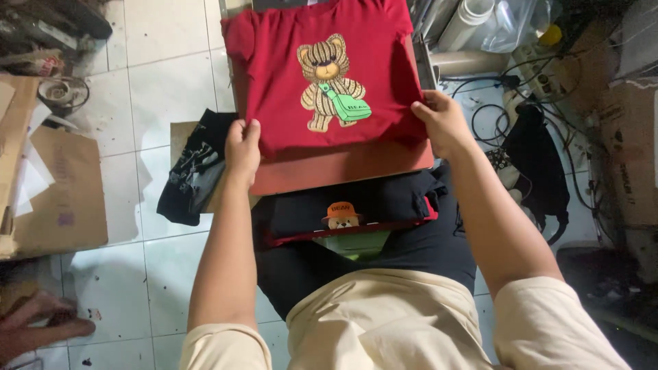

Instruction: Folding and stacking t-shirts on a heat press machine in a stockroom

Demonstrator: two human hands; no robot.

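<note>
A red T-shirt (384,62) with a striped bear print lies spread over a reddish-brown flat platen (343,168). My left hand (242,145) pinches the shirt's lower left hem. My right hand (442,122) grips the lower right hem. On my lap, below the platen, sits a stack of folded dark shirts (384,202); a small bear print with an orange hat and a strip of green cloth show at its front.
A black printed shirt (195,171) lies on cardboard to the left. More cardboard sheets (62,195) cover the white tiled floor at far left. Cables, a power strip and rolls crowd the right. Another person's hand (31,329) rests on the floor at bottom left.
</note>
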